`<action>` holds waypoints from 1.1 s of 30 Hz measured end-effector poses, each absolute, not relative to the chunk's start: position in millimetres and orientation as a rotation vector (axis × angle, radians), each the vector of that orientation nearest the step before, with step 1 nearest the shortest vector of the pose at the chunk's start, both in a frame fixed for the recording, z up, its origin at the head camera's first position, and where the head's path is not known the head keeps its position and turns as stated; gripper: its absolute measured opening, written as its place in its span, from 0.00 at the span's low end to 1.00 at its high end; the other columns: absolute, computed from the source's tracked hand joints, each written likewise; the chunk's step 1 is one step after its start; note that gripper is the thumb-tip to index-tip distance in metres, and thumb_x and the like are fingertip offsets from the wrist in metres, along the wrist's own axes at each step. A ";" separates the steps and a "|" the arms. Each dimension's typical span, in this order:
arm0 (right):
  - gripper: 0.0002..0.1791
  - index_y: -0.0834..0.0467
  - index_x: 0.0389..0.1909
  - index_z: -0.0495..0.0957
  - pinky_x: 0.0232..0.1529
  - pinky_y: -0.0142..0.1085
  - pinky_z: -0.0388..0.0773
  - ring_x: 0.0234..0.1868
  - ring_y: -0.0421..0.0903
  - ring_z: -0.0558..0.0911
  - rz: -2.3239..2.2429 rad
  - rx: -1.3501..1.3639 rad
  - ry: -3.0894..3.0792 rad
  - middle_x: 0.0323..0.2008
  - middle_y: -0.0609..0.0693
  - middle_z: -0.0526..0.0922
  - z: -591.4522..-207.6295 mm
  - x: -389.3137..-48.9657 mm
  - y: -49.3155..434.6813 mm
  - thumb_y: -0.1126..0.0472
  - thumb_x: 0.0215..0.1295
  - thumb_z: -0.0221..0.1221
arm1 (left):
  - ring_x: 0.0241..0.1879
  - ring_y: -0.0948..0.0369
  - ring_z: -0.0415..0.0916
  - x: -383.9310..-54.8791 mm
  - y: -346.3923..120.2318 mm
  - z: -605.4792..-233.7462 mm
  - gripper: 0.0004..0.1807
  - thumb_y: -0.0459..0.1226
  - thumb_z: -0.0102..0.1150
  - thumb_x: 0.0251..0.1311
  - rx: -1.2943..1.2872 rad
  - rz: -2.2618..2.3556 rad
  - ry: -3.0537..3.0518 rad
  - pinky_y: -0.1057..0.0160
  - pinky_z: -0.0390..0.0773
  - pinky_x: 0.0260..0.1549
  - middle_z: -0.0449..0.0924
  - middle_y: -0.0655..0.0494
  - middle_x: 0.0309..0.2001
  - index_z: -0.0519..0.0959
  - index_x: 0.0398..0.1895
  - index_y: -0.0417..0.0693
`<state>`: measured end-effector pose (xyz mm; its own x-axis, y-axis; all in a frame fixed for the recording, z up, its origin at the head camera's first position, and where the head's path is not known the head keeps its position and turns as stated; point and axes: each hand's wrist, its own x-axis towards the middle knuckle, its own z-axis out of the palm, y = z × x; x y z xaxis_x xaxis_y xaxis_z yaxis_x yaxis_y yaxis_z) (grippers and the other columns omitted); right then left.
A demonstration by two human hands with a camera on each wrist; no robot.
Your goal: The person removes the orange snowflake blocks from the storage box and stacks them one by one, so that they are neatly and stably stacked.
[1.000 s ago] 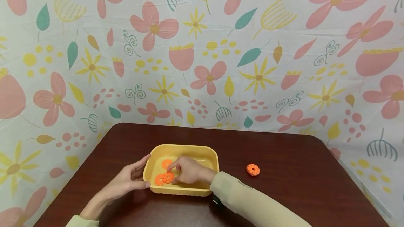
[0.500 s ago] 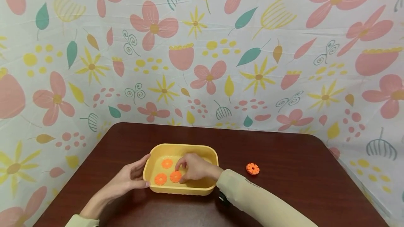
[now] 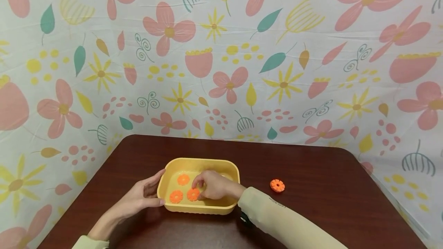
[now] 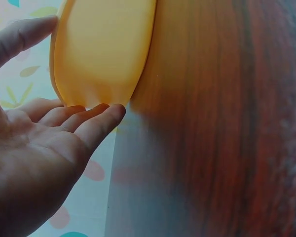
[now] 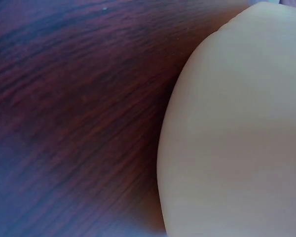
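A yellow plastic box [image 3: 200, 208] stands on the table, holding several flat orange notched discs with centre holes. My left hand [image 3: 138, 197] holds the box's left end, thumb at the near corner and fingers along the end wall. In the left wrist view, the fingertips [image 4: 116, 112] touch the outside of the box [image 4: 106, 44]. Inside the box, my right hand [image 3: 214, 185] pinches one orange disc [image 3: 192, 194] at its right edge with thumb and index finger. Two others, an upper disc [image 3: 183, 179] and a lower disc [image 3: 176, 196], lie flat to its left.
On the brown table [image 3: 311, 210], right of the box, lies a thicker orange notched piece [image 3: 277, 185]. A flowered cloth [image 3: 221, 57] hangs behind the table. A pale curved surface [image 5: 237, 128] fills much of the right wrist view.
The right hand has drawn one disc rightward, away from the lower-left disc it overlapped a second ago. Over the last half second little has moved. The left hand has stayed on the box.
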<state>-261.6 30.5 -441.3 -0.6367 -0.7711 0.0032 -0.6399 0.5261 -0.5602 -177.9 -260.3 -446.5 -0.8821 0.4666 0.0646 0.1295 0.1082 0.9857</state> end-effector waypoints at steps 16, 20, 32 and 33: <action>0.24 0.58 0.51 0.81 0.41 0.29 0.76 0.31 0.35 0.77 -0.930 -1.084 2.445 0.32 0.48 0.82 -442.1 -265.2 33.1 0.70 0.55 0.78 | 0.75 0.33 0.56 -176.6 -259.6 -444.9 0.53 0.28 0.69 0.64 0.597 1.847 2.114 0.58 0.76 0.61 0.45 0.30 0.81 0.45 0.84 0.33; 0.22 0.60 0.52 0.82 0.41 0.30 0.76 0.32 0.36 0.76 -0.920 -1.074 2.454 0.32 0.47 0.82 -440.5 -264.1 33.2 0.71 0.58 0.76 | 0.75 0.34 0.56 -176.6 -259.9 -444.8 0.53 0.29 0.69 0.64 0.592 1.844 2.116 0.59 0.77 0.61 0.45 0.30 0.81 0.45 0.84 0.33; 0.16 0.61 0.49 0.86 0.43 0.29 0.77 0.32 0.35 0.77 -0.947 -1.092 2.458 0.31 0.44 0.82 -441.4 -261.9 37.3 0.68 0.60 0.75 | 0.75 0.34 0.56 -177.6 -260.2 -446.2 0.52 0.29 0.68 0.65 0.593 1.829 2.130 0.60 0.76 0.61 0.44 0.32 0.82 0.45 0.84 0.33; 0.16 0.61 0.49 0.86 0.41 0.29 0.77 0.31 0.35 0.77 -0.957 -1.101 2.453 0.31 0.44 0.82 -441.2 -261.7 38.4 0.68 0.60 0.75 | 0.76 0.35 0.55 -177.8 -260.3 -446.1 0.52 0.29 0.68 0.65 0.585 1.829 2.130 0.61 0.76 0.61 0.44 0.32 0.82 0.45 0.84 0.33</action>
